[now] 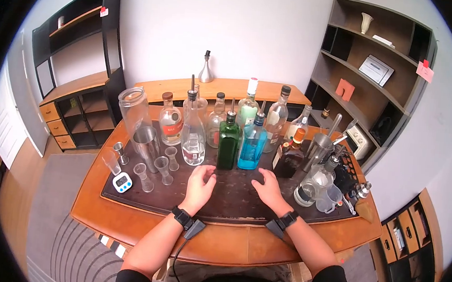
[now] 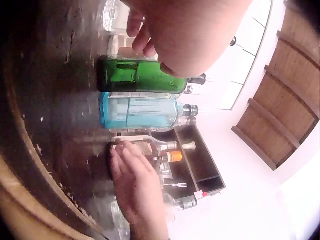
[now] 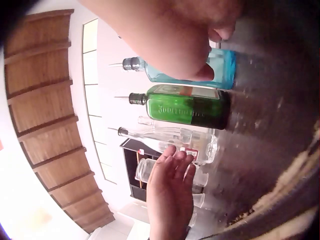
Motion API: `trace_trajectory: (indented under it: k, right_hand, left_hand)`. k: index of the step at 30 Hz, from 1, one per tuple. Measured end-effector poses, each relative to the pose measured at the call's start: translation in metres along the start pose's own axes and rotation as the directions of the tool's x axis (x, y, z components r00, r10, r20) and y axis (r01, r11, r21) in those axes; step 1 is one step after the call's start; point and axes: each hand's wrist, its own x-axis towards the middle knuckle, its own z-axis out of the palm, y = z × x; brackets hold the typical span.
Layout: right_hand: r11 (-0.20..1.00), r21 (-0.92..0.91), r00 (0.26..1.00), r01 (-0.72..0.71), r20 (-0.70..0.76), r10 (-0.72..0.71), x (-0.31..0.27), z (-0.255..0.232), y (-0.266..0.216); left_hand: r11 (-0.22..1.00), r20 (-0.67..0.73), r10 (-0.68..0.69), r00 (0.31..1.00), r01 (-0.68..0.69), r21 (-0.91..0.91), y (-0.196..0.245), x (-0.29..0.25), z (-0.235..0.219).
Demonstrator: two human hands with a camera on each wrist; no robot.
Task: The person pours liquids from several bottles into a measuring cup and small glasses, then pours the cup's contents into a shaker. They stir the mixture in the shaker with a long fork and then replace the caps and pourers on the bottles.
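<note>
In the head view my left hand (image 1: 199, 189) is held over the dark mat, fingers loosely bent with nothing in them, nearest the green bottle (image 1: 229, 144). Opposite it, my right hand (image 1: 272, 190) is likewise empty, its fingers relaxed, in front of the blue bottle (image 1: 251, 149). Both bottles stand upright side by side, each with a metal pourer. A clear bottle (image 1: 193, 138) with a pourer stands left of the green one. Right of the blue one is a dark bottle with an orange cap (image 1: 298, 135). The right wrist view shows raised lettering on the green bottle (image 3: 172, 107).
Left of my hands are a large glass jar (image 1: 134, 108), a metal shaker tin (image 1: 147, 145), several small hourglass-shaped glasses (image 1: 163, 171) and a white timer (image 1: 122, 182). To the right stand a clear bottle (image 1: 314, 184), a plastic measuring jug (image 1: 329, 199) and a metal mixing tin (image 1: 320, 147).
</note>
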Motion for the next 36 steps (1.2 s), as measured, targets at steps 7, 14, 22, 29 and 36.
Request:
trace_trajectory:
  k: [7,14,22,29,36]
  right_hand:
    - [0.947,0.316,0.998,-0.053,-0.022,0.064,-0.028,0.001,0.016]
    - [0.901,0.429,0.998,-0.065,0.018,0.063,-0.03,0.001,0.015]
    - [0.911,0.41,0.997,0.046,-0.073,-0.018,-0.032,-0.002,0.008]
    - [0.92,0.379,0.993,0.101,-0.094,-0.071,-0.034,-0.006,-0.003]
    - [0.937,0.325,0.992,0.126,-0.05,-0.116,-0.034,-0.002,-0.004]
  left_hand:
    - [0.923,-0.287,0.075,0.955,0.042,0.382,-0.035,0.004,-0.002]
    - [0.865,-0.245,-0.054,0.968,0.168,0.474,-0.041,0.006,-0.008]
    - [0.877,-0.152,-0.025,0.988,0.095,0.472,-0.027,0.005,-0.026]
    - [0.538,-0.115,-0.312,0.943,0.275,0.797,0.048,-0.049,-0.104]
    - [0.692,-0.162,-0.027,0.986,0.136,0.709,-0.032,-0.066,-0.149]
